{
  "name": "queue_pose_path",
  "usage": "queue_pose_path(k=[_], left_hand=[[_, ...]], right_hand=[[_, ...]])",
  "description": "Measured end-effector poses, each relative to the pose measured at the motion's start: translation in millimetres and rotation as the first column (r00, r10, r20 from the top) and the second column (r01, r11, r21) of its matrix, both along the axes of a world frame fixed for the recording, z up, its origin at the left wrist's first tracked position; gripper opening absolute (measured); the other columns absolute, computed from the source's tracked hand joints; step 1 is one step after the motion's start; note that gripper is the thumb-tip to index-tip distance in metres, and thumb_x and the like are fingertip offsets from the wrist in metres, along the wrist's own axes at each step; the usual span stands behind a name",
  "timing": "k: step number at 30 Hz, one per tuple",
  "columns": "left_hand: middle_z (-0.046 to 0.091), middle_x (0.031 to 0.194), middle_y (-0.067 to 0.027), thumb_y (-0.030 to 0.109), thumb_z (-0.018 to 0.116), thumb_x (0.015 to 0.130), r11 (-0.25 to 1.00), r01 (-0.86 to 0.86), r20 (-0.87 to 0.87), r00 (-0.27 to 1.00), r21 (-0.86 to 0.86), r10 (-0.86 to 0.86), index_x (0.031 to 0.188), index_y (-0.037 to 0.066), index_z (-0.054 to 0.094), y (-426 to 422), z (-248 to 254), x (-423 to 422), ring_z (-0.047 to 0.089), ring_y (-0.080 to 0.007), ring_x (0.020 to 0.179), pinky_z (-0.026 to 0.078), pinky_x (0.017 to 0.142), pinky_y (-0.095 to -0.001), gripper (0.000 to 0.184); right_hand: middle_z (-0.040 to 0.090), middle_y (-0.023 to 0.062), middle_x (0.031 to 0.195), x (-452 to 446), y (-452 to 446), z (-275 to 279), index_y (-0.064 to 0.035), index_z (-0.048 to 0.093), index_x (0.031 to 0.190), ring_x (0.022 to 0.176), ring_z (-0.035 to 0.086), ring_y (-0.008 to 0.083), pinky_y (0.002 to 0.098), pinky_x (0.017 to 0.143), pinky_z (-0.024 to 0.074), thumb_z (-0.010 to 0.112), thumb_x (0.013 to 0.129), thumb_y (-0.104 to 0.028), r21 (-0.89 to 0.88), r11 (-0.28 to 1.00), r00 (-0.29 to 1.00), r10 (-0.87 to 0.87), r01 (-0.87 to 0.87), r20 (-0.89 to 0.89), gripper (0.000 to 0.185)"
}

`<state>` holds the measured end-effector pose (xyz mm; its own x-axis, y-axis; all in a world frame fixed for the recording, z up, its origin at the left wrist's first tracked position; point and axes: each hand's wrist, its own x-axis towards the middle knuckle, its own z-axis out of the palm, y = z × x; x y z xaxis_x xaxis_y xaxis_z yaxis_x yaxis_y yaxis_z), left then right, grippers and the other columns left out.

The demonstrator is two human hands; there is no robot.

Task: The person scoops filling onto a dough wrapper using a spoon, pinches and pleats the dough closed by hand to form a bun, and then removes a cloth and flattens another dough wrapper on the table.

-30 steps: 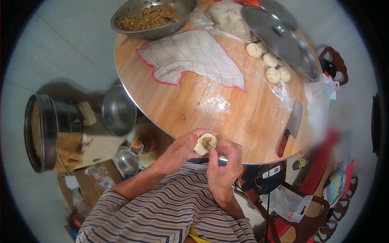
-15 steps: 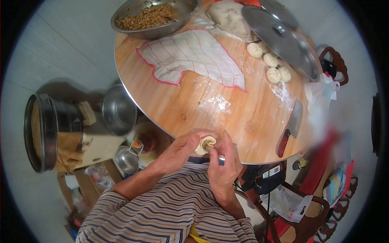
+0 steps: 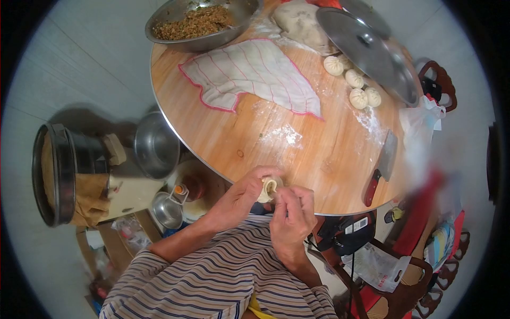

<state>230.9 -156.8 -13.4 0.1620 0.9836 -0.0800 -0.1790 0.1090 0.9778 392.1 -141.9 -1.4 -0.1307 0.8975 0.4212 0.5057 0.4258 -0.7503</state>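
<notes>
A partly gathered bun [image 3: 266,190] with filling showing in its open top is held over the near edge of the round wooden table [image 3: 223,143]. My left hand [image 3: 243,194] is curled around its left side and back. The thumb and fingers of my right hand [image 3: 292,212] pinch the right side of its rim. Past my hands, white flour [image 3: 286,136] is scattered on the wood. Several pleated buns [image 3: 358,98] sit at the back right, beside a steel lid [image 3: 366,48].
A steel bowl of filling [image 3: 199,40], a cloth with pink edging [image 3: 249,74] and a large dough mass [image 3: 302,25] lie farther back. A cleaver [image 3: 386,157] with a red handle rests at the right edge. Pots [image 3: 156,143] stand left of the table, a chair [image 3: 419,271] to the lower right.
My right fingers have shifted along the bun's rim and are more bunched together than half a second ago. The bun's opening looks narrower. The other objects have not moved.
</notes>
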Motion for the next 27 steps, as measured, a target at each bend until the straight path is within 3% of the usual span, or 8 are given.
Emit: queue_pose_path(k=[5, 11, 13, 19, 23, 25, 26, 27], left_hand=[[0.057, 0.132, -0.0069, 0.056, 0.03, 0.114, 0.998, 0.055, 0.006, 0.998, -0.041, -0.055, 0.151, 0.0, 0.046, 3, 5, -2, 0.057, -0.0146, 0.118, 0.05, 0.098, -0.0319, 0.069], [0.06, 0.126, -0.0083, 0.054, 0.028, 0.115, 0.992, 0.095, 0.14, 0.987, -0.088, -0.082, 0.152, 0.0, 0.045, 5, 13, -6, 0.059, -0.0159, 0.114, 0.054, 0.094, -0.0339, 0.068], [0.061, 0.121, -0.0079, 0.056, 0.028, 0.114, 0.995, 0.081, 0.15, 0.986, -0.05, -0.073, 0.152, 0.0, 0.045, 5, 17, -8, 0.061, -0.015, 0.108, 0.056, 0.086, -0.0313, 0.07], [0.061, 0.11, -0.0056, 0.057, 0.028, 0.112, 0.998, -0.008, 0.038, 0.999, -0.067, 0.01, 0.145, 0.004, 0.051, 4, 10, -2, 0.06, -0.0104, 0.091, 0.053, 0.067, -0.0235, 0.067], [0.062, 0.111, -0.0058, 0.057, 0.026, 0.113, 0.994, -0.078, -0.023, 0.997, -0.074, 0.076, 0.138, 0.004, 0.055, 2, 8, 5, 0.06, -0.0109, 0.095, 0.052, 0.074, -0.0248, 0.065], [0.063, 0.114, -0.0068, 0.058, 0.025, 0.112, 0.982, -0.154, -0.164, 0.972, 0.105, 0.17, 0.132, 0.003, 0.059, 5, -1, 7, 0.061, -0.0126, 0.099, 0.051, 0.085, -0.0284, 0.068], [0.063, 0.114, -0.0068, 0.058, 0.025, 0.112, 0.983, -0.153, -0.164, 0.972, 0.105, 0.169, 0.132, 0.003, 0.059, 5, -3, 7, 0.061, -0.0126, 0.099, 0.051, 0.085, -0.0284, 0.068], [0.063, 0.116, -0.0079, 0.057, 0.024, 0.113, 0.979, -0.157, -0.155, 0.972, 0.129, 0.176, 0.13, 0.002, 0.06, 5, -4, 8, 0.061, -0.0138, 0.102, 0.049, 0.089, -0.0298, 0.068]], right_hand=[[0.065, 0.0095, 0.098, 2, 3, -3, -0.0029, 0.075, 0.105, 0.074, 0.071, 0.0232, 0.0352, 0.057, 0.0562, 0.077, 0.092, 0.001, 0.052, 0.999, 0.997, -0.007, 0.003, 0.073, 0.014], [0.065, 0.0115, 0.099, 5, 5, 3, -0.0026, 0.073, 0.105, 0.077, 0.07, 0.0249, 0.0346, 0.062, 0.056, 0.075, 0.092, 0.002, -0.037, 0.998, 0.999, 0.045, -0.044, 0.019, 0.014], [0.065, 0.0125, 0.099, 7, 5, 1, -0.0017, 0.073, 0.105, 0.08, 0.07, 0.0253, 0.0348, 0.063, 0.0562, 0.075, 0.092, 0.002, -0.104, 0.994, 0.998, 0.04, -0.044, -0.044, 0.014], [0.065, 0.013, 0.1, -1, 6, 13, -0.0016, 0.072, 0.106, 0.079, 0.07, 0.0249, 0.0344, 0.063, 0.0564, 0.076, 0.092, 0.003, -0.054, 0.997, 0.997, 0.06, -0.062, -0.039, 0.015], [0.065, 0.0121, 0.101, -2, 3, 17, -0.0029, 0.072, 0.106, 0.076, 0.07, 0.0233, 0.0338, 0.062, 0.0567, 0.077, 0.091, 0.003, -0.026, 0.998, 0.998, 0.064, -0.064, 0.014, 0.017], [0.067, 0.0112, 0.099, -4, 1, 14, -0.0034, 0.071, 0.105, 0.074, 0.07, 0.0224, 0.0342, 0.062, 0.057, 0.077, 0.092, 0.002, -0.008, 0.999, 0.999, 0.045, -0.045, 0.027, 0.015], [0.067, 0.0112, 0.099, -5, -2, 11, -0.0034, 0.071, 0.105, 0.074, 0.07, 0.0224, 0.0342, 0.062, 0.057, 0.077, 0.092, 0.002, -0.008, 0.999, 0.999, 0.044, -0.044, 0.027, 0.015], [0.067, 0.0115, 0.098, -5, -6, 8, -0.0031, 0.072, 0.108, 0.076, 0.071, 0.0226, 0.0346, 0.063, 0.0575, 0.077, 0.092, 0.002, -0.14, 0.99, 0.995, 0.011, -0.025, -0.096, 0.018]])
